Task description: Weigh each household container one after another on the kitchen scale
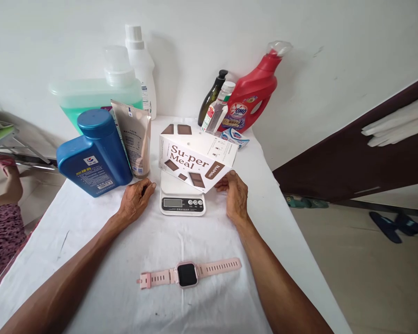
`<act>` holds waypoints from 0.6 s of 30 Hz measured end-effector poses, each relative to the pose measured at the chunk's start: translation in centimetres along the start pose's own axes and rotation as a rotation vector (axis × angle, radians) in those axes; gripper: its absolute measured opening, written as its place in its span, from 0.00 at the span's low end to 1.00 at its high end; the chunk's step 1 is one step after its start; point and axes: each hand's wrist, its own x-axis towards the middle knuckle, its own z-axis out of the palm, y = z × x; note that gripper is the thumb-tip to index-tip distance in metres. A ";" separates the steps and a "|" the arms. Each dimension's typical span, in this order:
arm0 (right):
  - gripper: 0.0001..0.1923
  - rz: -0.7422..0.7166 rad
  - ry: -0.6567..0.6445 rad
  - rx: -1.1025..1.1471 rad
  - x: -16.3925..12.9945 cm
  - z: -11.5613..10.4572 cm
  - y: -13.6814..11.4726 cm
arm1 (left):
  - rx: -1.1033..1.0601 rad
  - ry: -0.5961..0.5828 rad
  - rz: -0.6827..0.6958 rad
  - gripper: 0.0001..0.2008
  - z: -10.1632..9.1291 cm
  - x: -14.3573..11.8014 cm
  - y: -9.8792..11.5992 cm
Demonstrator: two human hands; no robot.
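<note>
A white carton printed "Su-per Meal" (191, 160) lies at an angle on top of a white digital kitchen scale (183, 206), covering most of its platform. The scale's display looks blank. My right hand (236, 195) is at the carton's lower right corner, thumb and curled fingers against its edge. Left of the scale, my left hand (136, 200) rests on the cloth with its fingers curled in and nothing visible in them. Nearer to me, a pink smartwatch (187, 274) lies stretched out, its screen dark.
At the left stand a blue bottle (94, 157), a beige squeeze tube (135, 139), a green-liquid jug (90, 97) and a white bottle (142, 69). Behind the carton are a red OMO detergent bottle (252, 93), a clear bottle (216, 111), a dark pump bottle (211, 97) and a small blue-white pack (235, 137).
</note>
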 end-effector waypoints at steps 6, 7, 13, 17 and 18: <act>0.35 -0.119 -0.132 -0.003 0.1 -0.8 -3.6 | -0.032 0.001 -0.005 0.20 0.2 0.0 -0.3; 0.37 -0.141 -0.181 -0.027 0.2 -0.9 -4.7 | -0.037 0.002 -0.003 0.20 0.2 0.0 -0.4; 0.36 -0.110 -0.397 -0.148 0.9 0.3 -10.0 | -0.075 0.017 0.011 0.21 0.1 0.0 -0.4; 0.32 -0.123 -0.322 -0.171 1.0 1.5 -11.1 | -0.095 0.024 0.019 0.21 0.3 0.0 -0.6; 0.31 -0.129 -0.304 -0.155 1.1 1.7 -11.3 | -0.099 0.025 0.022 0.21 0.3 0.0 -0.7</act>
